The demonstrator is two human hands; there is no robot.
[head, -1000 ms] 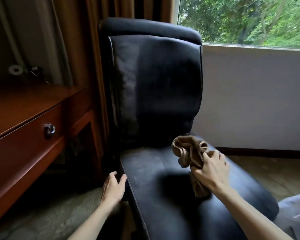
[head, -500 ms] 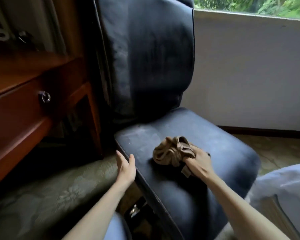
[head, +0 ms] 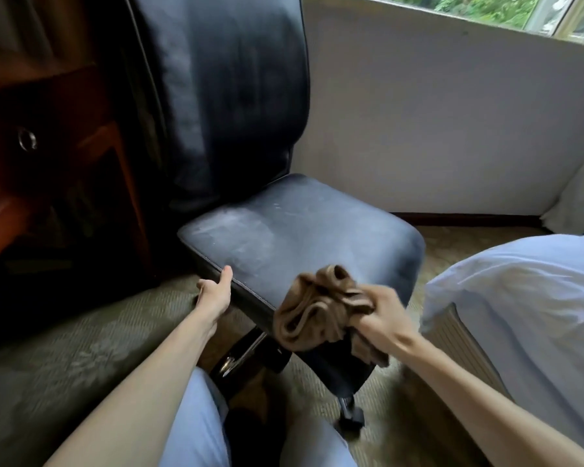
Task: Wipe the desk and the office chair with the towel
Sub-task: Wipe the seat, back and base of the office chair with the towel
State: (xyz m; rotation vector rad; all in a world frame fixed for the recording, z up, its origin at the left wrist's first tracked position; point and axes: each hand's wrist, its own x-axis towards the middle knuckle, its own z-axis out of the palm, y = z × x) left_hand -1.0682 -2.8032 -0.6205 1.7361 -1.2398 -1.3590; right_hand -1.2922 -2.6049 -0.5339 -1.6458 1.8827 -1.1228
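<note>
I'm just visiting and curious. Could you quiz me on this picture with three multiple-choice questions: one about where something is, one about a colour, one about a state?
1. Where is the towel?
A) on the desk
B) on the bed
C) in the right hand, at the seat's front edge

2. What colour is the towel?
A) brown
B) white
C) green

3. How does the towel lie?
A) spread flat
B) bunched up
C) neatly folded

Answers:
1 C, the fingers curl round it there.
2 A, its cloth is tan-brown.
3 B, it shows crumpled folds.
</note>
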